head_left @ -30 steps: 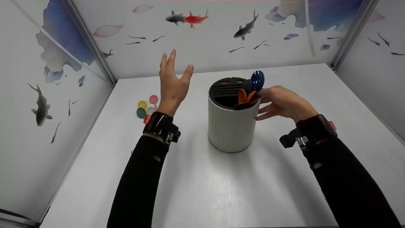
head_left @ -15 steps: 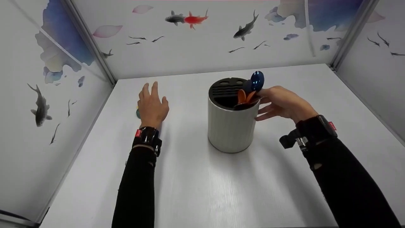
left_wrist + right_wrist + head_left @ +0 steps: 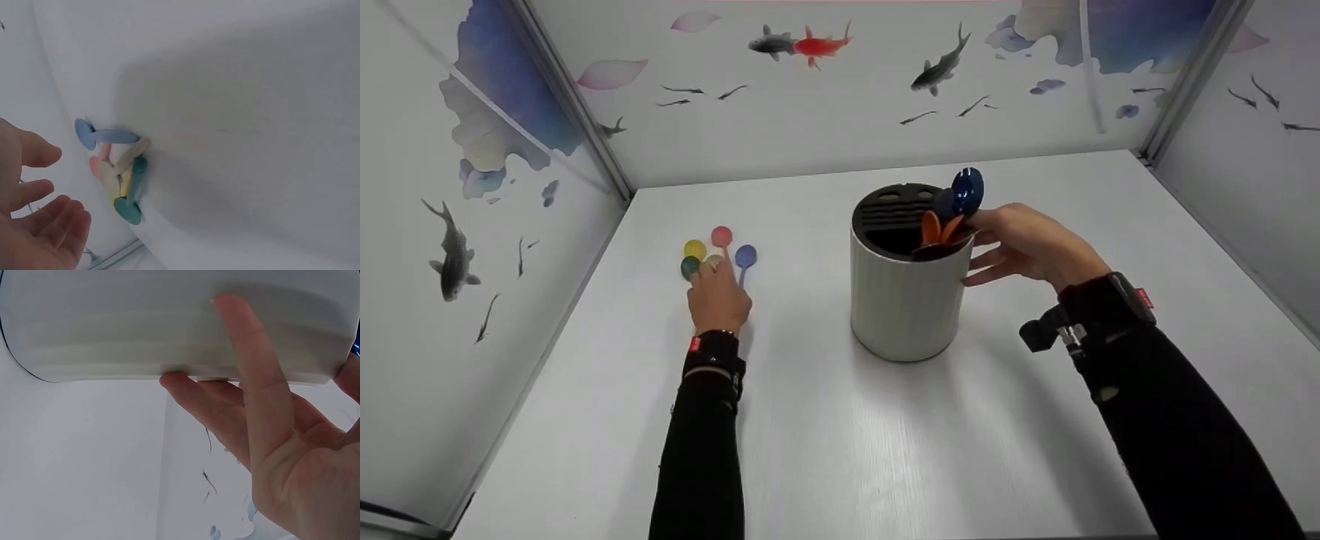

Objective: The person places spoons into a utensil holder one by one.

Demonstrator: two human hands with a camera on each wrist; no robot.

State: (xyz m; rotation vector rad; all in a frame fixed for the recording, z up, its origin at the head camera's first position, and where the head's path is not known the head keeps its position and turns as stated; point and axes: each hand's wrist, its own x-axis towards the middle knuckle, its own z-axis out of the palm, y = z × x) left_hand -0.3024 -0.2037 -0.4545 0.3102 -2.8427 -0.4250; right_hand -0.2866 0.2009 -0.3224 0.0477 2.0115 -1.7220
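Note:
Small plastic spoons lie together at the table's left: a blue spoon (image 3: 745, 256), a pink spoon (image 3: 721, 236), a yellow spoon (image 3: 694, 250), a green spoon (image 3: 128, 210) and a beige spoon (image 3: 129, 158). My left hand (image 3: 718, 298) is over their handles in the head view. Its fingers are loosely bent, with a gap to the spoons in the left wrist view. A ribbed off-white utensil holder (image 3: 907, 307) stands upright at the centre. My right hand (image 3: 1027, 240) rests its extended fingers (image 3: 256, 354) on the holder's right wall, thumb by the rim.
Glossy dark-blue spoons (image 3: 967, 191) and orange spoons (image 3: 931, 226) stand in the holder's open section, beside its black slotted lid (image 3: 892, 214). White panels painted with fish enclose the white table (image 3: 825, 450) at the back and sides.
My left hand has come down from raised with spread fingers, first to the left, then back towards me over the spoon handles, and its fingers have bent. The right hand and holder have stayed still.

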